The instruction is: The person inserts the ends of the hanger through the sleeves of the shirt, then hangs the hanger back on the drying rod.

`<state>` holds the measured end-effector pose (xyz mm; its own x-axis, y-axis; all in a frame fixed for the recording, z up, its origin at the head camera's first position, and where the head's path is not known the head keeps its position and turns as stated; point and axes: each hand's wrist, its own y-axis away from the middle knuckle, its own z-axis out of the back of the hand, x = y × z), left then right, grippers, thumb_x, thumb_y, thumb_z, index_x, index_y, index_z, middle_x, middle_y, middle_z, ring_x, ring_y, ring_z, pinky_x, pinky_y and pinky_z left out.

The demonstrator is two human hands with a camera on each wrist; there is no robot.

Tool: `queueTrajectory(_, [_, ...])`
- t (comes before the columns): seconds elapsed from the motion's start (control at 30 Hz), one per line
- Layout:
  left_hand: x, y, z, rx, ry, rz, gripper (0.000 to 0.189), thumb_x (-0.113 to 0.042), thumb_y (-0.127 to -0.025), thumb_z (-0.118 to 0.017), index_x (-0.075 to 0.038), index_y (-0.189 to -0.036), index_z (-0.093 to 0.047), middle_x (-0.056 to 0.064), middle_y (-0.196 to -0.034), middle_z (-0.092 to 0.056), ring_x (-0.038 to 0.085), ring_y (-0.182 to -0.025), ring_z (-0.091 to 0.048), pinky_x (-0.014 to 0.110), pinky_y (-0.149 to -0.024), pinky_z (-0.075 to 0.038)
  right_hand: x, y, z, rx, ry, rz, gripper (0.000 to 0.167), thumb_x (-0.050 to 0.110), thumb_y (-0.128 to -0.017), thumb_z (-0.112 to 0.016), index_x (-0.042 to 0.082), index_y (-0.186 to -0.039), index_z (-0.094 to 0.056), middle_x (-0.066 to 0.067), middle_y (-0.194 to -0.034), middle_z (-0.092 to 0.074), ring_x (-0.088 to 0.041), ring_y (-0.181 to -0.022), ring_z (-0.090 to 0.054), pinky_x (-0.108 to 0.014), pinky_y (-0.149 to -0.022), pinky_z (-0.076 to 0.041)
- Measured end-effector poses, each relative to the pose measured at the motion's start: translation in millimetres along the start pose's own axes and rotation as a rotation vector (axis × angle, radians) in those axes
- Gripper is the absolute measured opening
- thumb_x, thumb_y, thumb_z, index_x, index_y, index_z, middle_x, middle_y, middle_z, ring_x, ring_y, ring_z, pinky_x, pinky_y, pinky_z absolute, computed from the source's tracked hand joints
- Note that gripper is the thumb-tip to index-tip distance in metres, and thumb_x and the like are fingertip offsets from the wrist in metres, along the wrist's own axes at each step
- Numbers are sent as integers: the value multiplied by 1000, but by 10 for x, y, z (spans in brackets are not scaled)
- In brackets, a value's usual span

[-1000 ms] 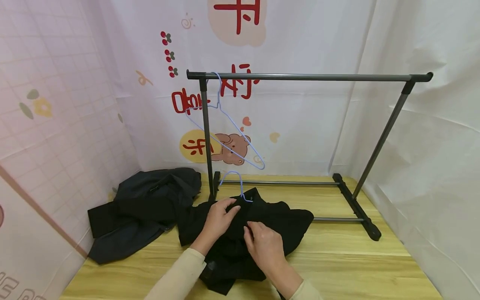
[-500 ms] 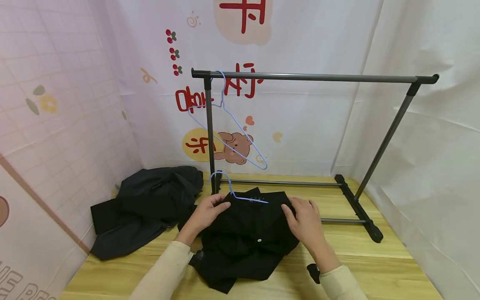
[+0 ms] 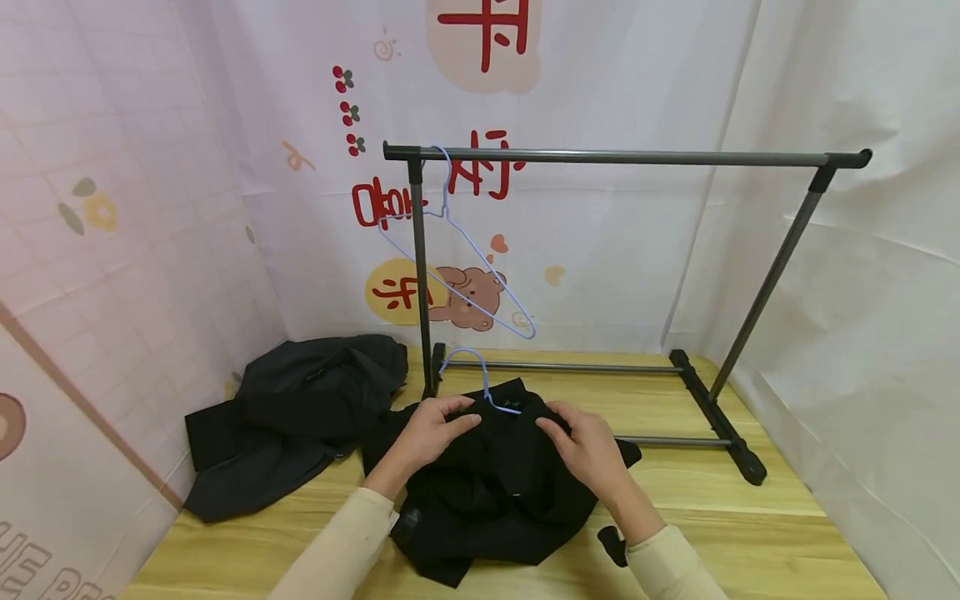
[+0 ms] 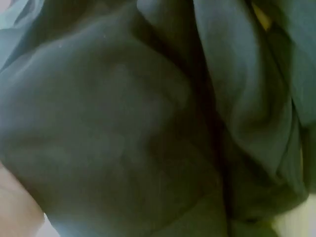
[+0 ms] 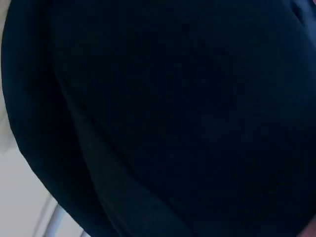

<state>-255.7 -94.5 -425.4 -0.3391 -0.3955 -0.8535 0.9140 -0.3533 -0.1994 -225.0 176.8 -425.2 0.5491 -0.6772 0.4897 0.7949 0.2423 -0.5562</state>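
A crumpled black shirt (image 3: pixel 480 508) lies bunched on the table in the middle of the head view, with a small pale button on its front. Out of its neck opening rises the hook of a blue wire hanger (image 3: pixel 486 383); most of the hanger is hidden in the cloth. My left hand (image 3: pixel 431 431) pinches the shirt left of the hook, thumb on top. At the other side of the neck, my right hand (image 3: pixel 588 446) pinches the fabric between thumb and fingers. Dark shirt cloth (image 4: pixel 113 123) fills most of the left wrist view, and likewise the right.
Behind the shirt stands a grey metal clothes rack (image 3: pixel 630 157) with black feet. A bare blue hanger (image 3: pixel 480 258) hangs at its left end. A dark folded garment (image 3: pixel 292 417) lies left on the wooden table (image 3: pixel 712 533). Printed white cloth walls surround the table.
My right hand went from the shirt's front out to the right side, then came slightly inward. The left hand shifted outward and back. The hanger hook swung left, then right again.
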Motion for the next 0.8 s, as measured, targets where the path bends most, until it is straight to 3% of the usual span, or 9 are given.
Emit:
queueTrajectory(0.23, [192, 89, 247, -69, -167, 41, 24, -26, -94, -70, -12, -113, -74, 5, -116, -69, 25, -109, -63, 45, -93, -50, -239, 58, 157, -24, -201, -275, 13, 24, -96, -68, 13, -100, -71, 3, -85, -68, -15, -74, -57, -29, -68, -47])
queueTrajectory(0.37, [276, 126, 333, -79, -214, 59, 14, -23, -94, -70, -17, -105, -76, 0, -108, -71, 21, -100, -65, 42, -87, -52, -342, 83, 191, -18, -283, -359, 19, 27, -96, -68, 10, -102, -72, -1, -87, -68, -17, -77, -59, -27, -70, -48])
queueTrajectory(0.5, [257, 119, 313, -77, -231, 65, 26, -31, -94, -70, -17, -116, -73, 1, -119, -67, 24, -112, -61, 46, -95, -48, -361, 110, 155, 2, -327, -366, 18, 26, -95, -69, 10, -103, -72, -2, -91, -69, -16, -81, -60, -27, -73, -49])
queueTrajectory(0.63, [174, 81, 197, -8, -229, 7, 49, -40, -96, -65, -11, -136, -61, 8, -135, -59, 32, -128, -52, 52, -105, -39, -325, 130, 76, 32, -331, -324, 15, 25, -94, -71, 13, -102, -74, 1, -94, -71, -15, -84, -60, -28, -75, -49])
queueTrajectory(0.8, [170, 68, 42, 68, -213, -6, 41, -34, -101, -59, -7, -132, -63, 10, -130, -62, 30, -120, -58, 50, -98, -46, -277, 143, -1, 29, -297, -332, 13, 25, -92, -73, 14, -99, -74, 4, -89, -70, -14, -80, -60, -28, -73, -49])
